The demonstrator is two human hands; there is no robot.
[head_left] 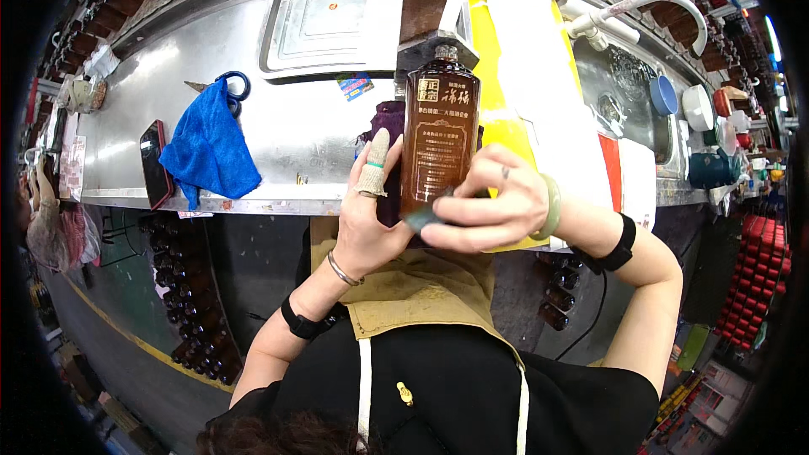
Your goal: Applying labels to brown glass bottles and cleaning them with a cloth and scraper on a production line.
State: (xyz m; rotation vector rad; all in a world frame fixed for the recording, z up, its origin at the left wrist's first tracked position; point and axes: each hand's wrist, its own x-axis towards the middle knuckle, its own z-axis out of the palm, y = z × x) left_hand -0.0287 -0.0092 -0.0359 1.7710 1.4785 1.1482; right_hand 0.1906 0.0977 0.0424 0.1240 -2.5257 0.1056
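A brown glass bottle (442, 131) with gold print and a clear stopper lies in front of me at the counter's near edge, its neck pointing away. Against its left side rests my left hand (364, 223), steadying it near the base; one finger wears a beige knitted finger cover (375, 168). My right hand (497, 202) is closed in a pinch over the lower right of the bottle. Between its fingertips is a small dark green piece (421, 217), blurred, pressed near the bottle's base. Dark purple cloth (386, 120) shows beside the bottle, partly hidden by it and my hand.
On the steel counter (286, 135) lie a blue cloth (211, 152), scissors (238, 84), a phone (156, 164) and a metal tray (316, 17). White and yellow sheets (539, 101) cover the right side. Beyond them is a sink with a white tap (649, 2). Several dark bottles (194, 312) stand below.
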